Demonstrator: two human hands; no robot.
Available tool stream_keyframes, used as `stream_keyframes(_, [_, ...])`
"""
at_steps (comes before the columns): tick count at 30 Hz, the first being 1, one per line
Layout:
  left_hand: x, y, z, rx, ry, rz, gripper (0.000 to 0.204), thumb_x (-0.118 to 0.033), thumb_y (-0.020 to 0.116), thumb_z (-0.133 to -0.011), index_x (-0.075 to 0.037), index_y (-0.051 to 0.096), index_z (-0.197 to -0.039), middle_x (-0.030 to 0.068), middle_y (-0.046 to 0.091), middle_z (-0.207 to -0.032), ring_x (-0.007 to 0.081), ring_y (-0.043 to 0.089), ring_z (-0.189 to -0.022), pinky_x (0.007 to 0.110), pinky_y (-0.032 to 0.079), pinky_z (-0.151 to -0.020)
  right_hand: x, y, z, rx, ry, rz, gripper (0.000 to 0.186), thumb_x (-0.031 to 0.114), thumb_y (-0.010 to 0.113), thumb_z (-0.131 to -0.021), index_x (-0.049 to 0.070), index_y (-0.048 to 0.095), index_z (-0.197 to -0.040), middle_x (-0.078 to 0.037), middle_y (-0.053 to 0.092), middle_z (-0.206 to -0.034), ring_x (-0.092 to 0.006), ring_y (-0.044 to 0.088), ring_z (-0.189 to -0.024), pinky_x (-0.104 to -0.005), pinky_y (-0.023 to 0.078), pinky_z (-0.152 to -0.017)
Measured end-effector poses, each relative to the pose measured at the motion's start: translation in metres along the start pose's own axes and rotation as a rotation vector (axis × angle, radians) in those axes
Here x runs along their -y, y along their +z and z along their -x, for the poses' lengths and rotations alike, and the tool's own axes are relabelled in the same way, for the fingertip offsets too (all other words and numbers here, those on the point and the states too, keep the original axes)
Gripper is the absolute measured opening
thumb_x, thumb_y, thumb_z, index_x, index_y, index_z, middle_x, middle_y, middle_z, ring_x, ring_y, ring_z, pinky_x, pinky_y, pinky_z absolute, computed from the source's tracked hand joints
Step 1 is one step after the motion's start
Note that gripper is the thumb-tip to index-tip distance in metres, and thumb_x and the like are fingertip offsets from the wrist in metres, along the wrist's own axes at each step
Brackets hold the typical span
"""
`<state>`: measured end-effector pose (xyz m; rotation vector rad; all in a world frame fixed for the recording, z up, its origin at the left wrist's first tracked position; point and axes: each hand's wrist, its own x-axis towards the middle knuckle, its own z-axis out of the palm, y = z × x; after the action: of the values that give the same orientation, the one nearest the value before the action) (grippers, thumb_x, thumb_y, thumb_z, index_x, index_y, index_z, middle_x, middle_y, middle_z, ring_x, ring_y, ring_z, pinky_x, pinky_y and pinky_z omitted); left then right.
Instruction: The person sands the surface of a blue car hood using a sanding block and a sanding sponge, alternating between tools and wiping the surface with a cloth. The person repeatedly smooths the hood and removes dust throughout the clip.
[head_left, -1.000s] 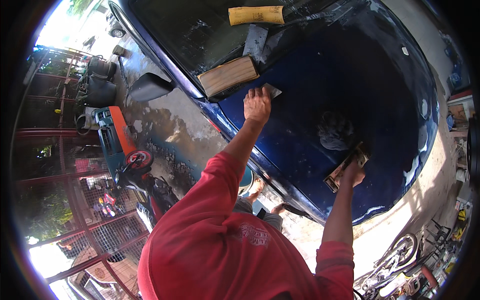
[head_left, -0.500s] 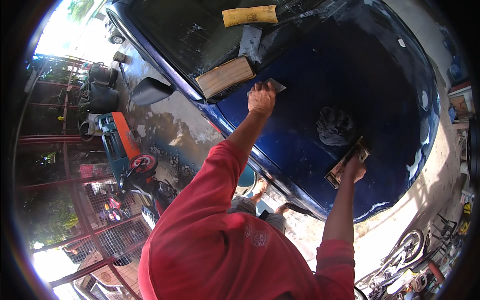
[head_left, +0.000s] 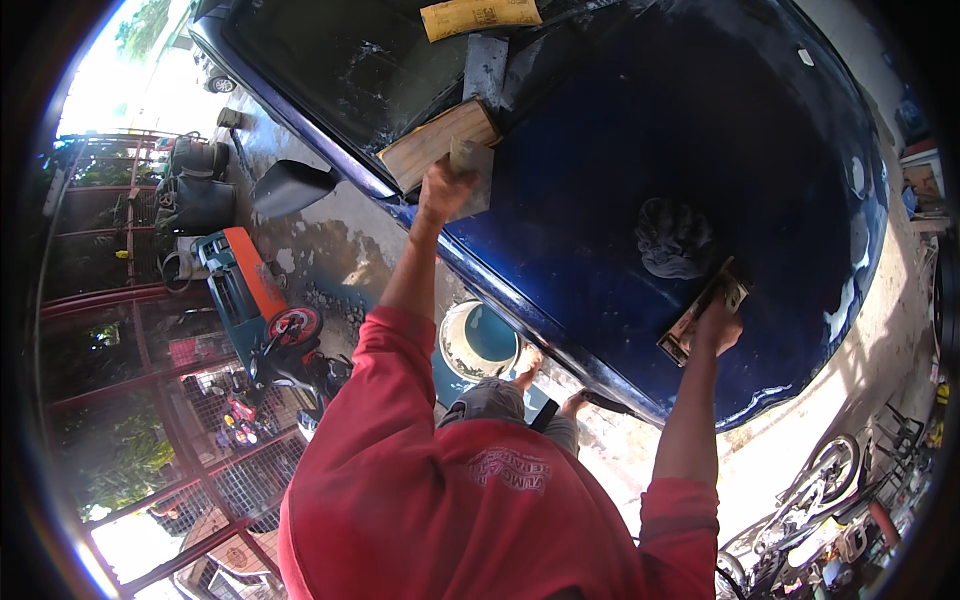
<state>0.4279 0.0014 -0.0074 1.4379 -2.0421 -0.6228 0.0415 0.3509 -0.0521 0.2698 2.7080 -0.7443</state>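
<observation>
My left hand [head_left: 445,192] is closed on a flat grey scraper [head_left: 479,184], raised at the side edge of the dark blue car bonnet [head_left: 580,250]. My right hand [head_left: 718,328] grips a narrow sanding block [head_left: 682,338], which lies along the bonnet toward its near side. Just beyond that block rests a crumpled grey cloth [head_left: 672,240]. A light wooden block [head_left: 425,155] sits at the base of the windscreen, close to my left hand. Farther up lie a grey strip [head_left: 485,68] and a curled yellow sheet of sandpaper [head_left: 478,17].
A bucket [head_left: 455,345] of bluish water stands by my feet, below the bonnet's edge. The car's side mirror [head_left: 292,188] juts out at left. A motorcycle [head_left: 290,360] and a red metal fence [head_left: 150,380] are beyond; bicycle parts [head_left: 830,480] crowd the lower right.
My left hand has lifted the scraper and drawn it left, toward the bonnet's edge and the wooden block. My right hand and its sanding block have shifted slightly. The bucket has come into fuller view.
</observation>
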Motion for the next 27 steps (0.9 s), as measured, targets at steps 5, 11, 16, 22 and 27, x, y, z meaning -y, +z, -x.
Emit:
stream_keyframes(5, [0.034,-0.012,-0.046,0.255,0.058,0.103,0.054,-0.017,0.087,-0.078,0.002,0.069,-0.126,0.0207,0.08,-0.104,0.0373,0.078,-0.102,0.044,0.061,-0.092,-0.001,0.001,-0.001,-0.009,-0.018,-0.011,0.066,0.064,0.076,-0.088,0.004,0.083,-0.115,-0.016,0.083,-0.111,-0.0366,0.079,-0.105,-0.0493,0.061,-0.091])
stream_keyframes(11, [0.016,0.04,-0.059,0.132,0.057,-0.013,0.051,-0.016,0.08,-0.081,-0.001,0.068,-0.129,0.0259,0.079,-0.107,0.0463,0.076,-0.106,0.05,0.059,-0.094,-0.003,0.004,-0.006,-0.022,-0.001,0.003,0.067,0.063,0.077,-0.089,0.002,0.083,-0.114,-0.017,0.083,-0.109,-0.0352,0.08,-0.1,-0.0469,0.062,-0.089])
stream_keyframes(16, [0.034,0.052,-0.07,0.193,0.037,0.04,0.05,-0.022,0.075,-0.084,-0.002,0.068,-0.129,0.0342,0.075,-0.106,0.0564,0.07,-0.108,0.057,0.057,-0.096,-0.008,0.009,-0.015,-0.009,0.011,-0.004,0.067,0.063,0.077,-0.089,0.001,0.082,-0.115,-0.019,0.082,-0.111,-0.0354,0.08,-0.104,-0.0469,0.062,-0.091])
stream_keyframes(22, [0.03,0.059,-0.068,0.137,0.108,0.038,0.043,-0.022,0.075,-0.086,0.0,0.071,-0.123,0.0329,0.076,-0.106,0.0517,0.072,-0.11,0.053,0.059,-0.097,-0.012,0.012,-0.015,-0.116,-0.036,0.053,0.068,0.064,0.077,-0.088,0.001,0.082,-0.115,-0.019,0.082,-0.113,-0.0363,0.08,-0.106,-0.0474,0.062,-0.091])
stream_keyframes(27, [-0.001,0.06,-0.068,0.074,-0.019,-0.044,0.042,-0.023,0.074,-0.085,0.002,0.071,-0.119,0.0334,0.076,-0.106,0.0528,0.072,-0.107,0.053,0.06,-0.094,-0.007,0.008,-0.01,0.0,0.011,-0.027,0.073,0.065,0.076,-0.088,-0.003,0.082,-0.113,-0.021,0.082,-0.114,-0.0368,0.079,-0.107,-0.0473,0.061,-0.092])
